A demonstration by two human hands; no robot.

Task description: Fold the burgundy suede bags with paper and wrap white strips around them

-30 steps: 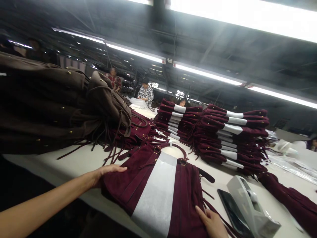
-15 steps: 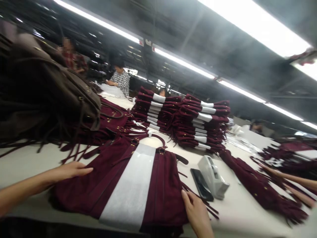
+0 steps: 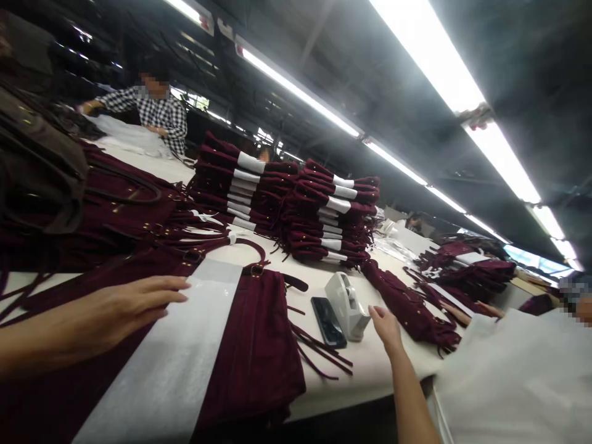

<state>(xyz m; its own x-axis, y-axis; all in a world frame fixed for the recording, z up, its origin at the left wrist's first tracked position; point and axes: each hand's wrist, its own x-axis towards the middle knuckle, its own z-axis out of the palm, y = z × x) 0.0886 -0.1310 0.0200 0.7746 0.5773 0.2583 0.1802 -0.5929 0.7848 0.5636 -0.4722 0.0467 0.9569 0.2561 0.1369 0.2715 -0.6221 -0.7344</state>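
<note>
A maroon handbag [image 3: 259,333] lies on the table in front of me, a white paper band [image 3: 171,345] wrapped round its middle. My left hand [image 3: 129,308] rests over the bag and the band's left edge, fingers stretched out. At the cutting end of a white tape dispenser [image 3: 346,305] is my right hand [image 3: 387,327], thumb and forefinger drawn together. Whatever is between those fingertips is too small to make out. Beside the dispenser lies a dark phone [image 3: 328,322]. The bag's handle [image 3: 250,243] stands up behind the band.
Two tall stacks of banded maroon bags [image 3: 333,209] stand behind. A dark brown bag [image 3: 37,166] and more maroon bags [image 3: 124,191] crowd the left. One folded maroon bag [image 3: 411,308] lies right, near a person in white [image 3: 518,376]. Another person [image 3: 161,114] works far left.
My right hand has left the bag's right edge and moved to the tape dispenser. My left hand has shifted from the bag's left side onto the paper band. The view has turned right.
</note>
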